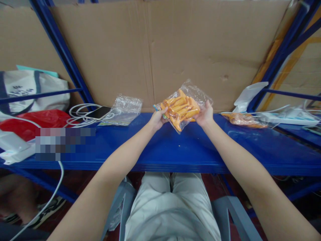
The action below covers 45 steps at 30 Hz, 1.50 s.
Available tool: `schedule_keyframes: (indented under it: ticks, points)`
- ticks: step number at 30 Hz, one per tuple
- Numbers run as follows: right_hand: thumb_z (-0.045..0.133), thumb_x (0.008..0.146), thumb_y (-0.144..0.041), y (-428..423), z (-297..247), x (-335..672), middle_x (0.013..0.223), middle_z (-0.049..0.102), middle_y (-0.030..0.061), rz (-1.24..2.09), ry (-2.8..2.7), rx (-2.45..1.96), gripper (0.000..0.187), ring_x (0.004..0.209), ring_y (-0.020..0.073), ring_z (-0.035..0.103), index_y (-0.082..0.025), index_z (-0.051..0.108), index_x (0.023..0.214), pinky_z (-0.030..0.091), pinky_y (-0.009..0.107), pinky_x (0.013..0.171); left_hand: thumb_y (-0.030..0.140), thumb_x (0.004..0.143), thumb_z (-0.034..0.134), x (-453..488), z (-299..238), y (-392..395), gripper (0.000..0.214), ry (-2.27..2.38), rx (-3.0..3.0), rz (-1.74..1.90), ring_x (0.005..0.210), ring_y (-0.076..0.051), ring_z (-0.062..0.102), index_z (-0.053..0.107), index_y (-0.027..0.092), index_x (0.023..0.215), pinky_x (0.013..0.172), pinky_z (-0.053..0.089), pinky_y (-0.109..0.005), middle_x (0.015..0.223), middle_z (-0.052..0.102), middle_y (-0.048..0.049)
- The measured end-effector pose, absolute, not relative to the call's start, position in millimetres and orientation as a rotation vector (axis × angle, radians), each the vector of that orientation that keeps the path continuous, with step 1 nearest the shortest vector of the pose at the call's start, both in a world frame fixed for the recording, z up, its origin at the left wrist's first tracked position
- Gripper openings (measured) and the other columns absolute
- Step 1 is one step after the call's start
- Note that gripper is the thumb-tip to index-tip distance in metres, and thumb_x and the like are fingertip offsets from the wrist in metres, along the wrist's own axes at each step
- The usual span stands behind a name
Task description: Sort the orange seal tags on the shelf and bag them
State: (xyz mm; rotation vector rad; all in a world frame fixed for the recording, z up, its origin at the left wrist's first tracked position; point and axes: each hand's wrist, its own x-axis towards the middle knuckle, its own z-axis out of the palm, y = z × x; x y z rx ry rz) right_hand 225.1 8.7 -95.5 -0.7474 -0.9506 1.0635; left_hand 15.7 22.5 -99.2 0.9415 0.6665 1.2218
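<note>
Bag (182,107) of orange pieces is held just above the middle of the blue shelf (175,150), nearer its back edge than its front. The left hand (157,119) has its grip clamped on the bag's left edge, and the right hand (205,115) on its right edge. Back left lie an empty bag (126,107) and a phone (99,112); back right, a second bag (244,119). Cardboard (175,50) stands behind.

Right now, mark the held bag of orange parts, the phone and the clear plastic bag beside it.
bag of orange parts (182,108): head view, on the orange pieces mid-bag.
phone (99,112): head view, middle of its top face.
clear plastic bag (127,106): head view, centre of the crinkled plastic.
</note>
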Motion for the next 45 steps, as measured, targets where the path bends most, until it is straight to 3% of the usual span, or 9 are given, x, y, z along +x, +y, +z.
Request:
schedule_keyframes:
  ticks: [4,11,15,20,24,28,33,38,45]
  points:
    - [0.045,0.096,-0.059,-4.6,-91.4,211.7,0.085,0.071,0.0055,1.198,-0.984,-0.762,0.04,0.085,0.0226,0.071,-0.023,0.063,0.098,0.06,0.038,0.075,0.018,0.093,0.06,17.7,-96.9,19.2,0.029,0.655,0.893,1.314,0.083,-0.016,0.074,0.064,0.019,0.122,0.072,0.062,-0.027,0.094,0.078,-0.0033]
    - [0.054,0.098,-0.023,-20.5,-96.2,184.0,0.077,0.074,0.0057,1.517,-1.165,-0.94,0.008,0.068,0.0168,0.072,-0.019,0.06,0.094,0.062,0.031,0.069,0.018,0.098,0.053,13.7,-99.5,29.2,0.022,0.723,0.812,1.504,0.095,-0.017,0.073,0.066,0.022,0.116,0.078,0.061,-0.027,0.103,0.077,-0.0033]
    - [0.053,0.096,-0.011,-20.2,-101.0,181.1,0.068,0.072,0.0041,1.452,-1.196,-1.046,0.011,0.056,0.0139,0.068,-0.019,0.057,0.09,0.062,0.028,0.065,0.021,0.101,0.047,8.9,-106.1,35.3,0.022,0.835,0.822,1.41,0.085,-0.018,0.074,0.064,0.019,0.114,0.077,0.063,-0.032,0.096,0.076,-0.0065]
    - [0.054,0.09,-0.001,-13.5,-99.3,186.6,0.061,0.067,-0.0013,1.31,-1.043,-1.075,0.019,0.048,0.011,0.062,-0.02,0.057,0.092,0.062,0.028,0.063,0.025,0.099,0.051,2.2,-111.7,37.5,0.019,0.932,1.044,1.175,0.078,-0.021,0.075,0.064,0.017,0.112,0.073,0.062,-0.034,0.088,0.076,-0.0099]
    - [0.053,0.085,-0.001,-8.9,-96.2,189.9,0.058,0.064,-0.0061,1.167,-0.933,-1.063,0.027,0.042,0.0092,0.057,-0.022,0.055,0.102,0.057,0.022,0.051,0.027,0.095,0.057,2.2,-109.5,34.2,0.02,1.073,1.24,1.088,0.064,-0.022,0.073,0.067,0.015,0.106,0.061,0.059,-0.03,0.074,0.075,-0.011]
    - [0.053,0.08,-0.002,-5.7,-95.8,192.6,0.057,0.062,-0.0075,1.031,-0.863,-1.054,0.037,0.043,0.0101,0.058,-0.022,0.056,0.111,0.054,0.021,0.05,0.029,0.089,0.063,4.9,-105.3,30.4,0.022,1.094,1.298,1.095,0.061,-0.023,0.071,0.072,0.012,0.101,0.061,0.057,-0.03,0.069,0.075,-0.0133]
    - [0.053,0.08,-0.006,-2.6,-97.1,197.1,0.057,0.06,-0.008,0.992,-0.865,-1.019,0.033,0.045,0.0092,0.059,-0.022,0.06,0.107,0.054,0.021,0.052,0.04,0.096,0.052,-1.0,-100.0,31.4,0.034,1.139,1.174,1.139,0.05,-0.018,0.067,0.07,0.011,0.1,0.051,0.053,-0.026,0.07,0.075,-0.013]
    - [0.058,0.079,-0.006,3.4,-102.0,202.6,0.065,0.066,-0.0043,0.969,-0.935,-1.0,0.026,0.051,0.0098,0.062,-0.021,0.062,0.101,0.053,0.021,0.052,0.024,0.094,0.057,-3.9,-101.4,32.0,0.018,1.196,1.306,1.111,0.046,-0.012,0.064,0.07,0.011,0.096,0.049,0.051,-0.019,0.063,0.072,-0.0063]
    - [0.062,0.087,-0.022,12.9,-108.4,207.7,0.093,0.074,0.0033,0.585,-1.195,-0.923,0.015,0.082,0.0165,0.071,-0.022,0.069,0.1,0.058,0.029,0.073,0.038,0.1,0.054,2.9,-102.3,29.8,0.031,1.14,1.458,1.347,0.049,-0.008,0.067,0.071,0.015,0.11,0.051,0.052,-0.017,0.095,0.077,-0.0083]
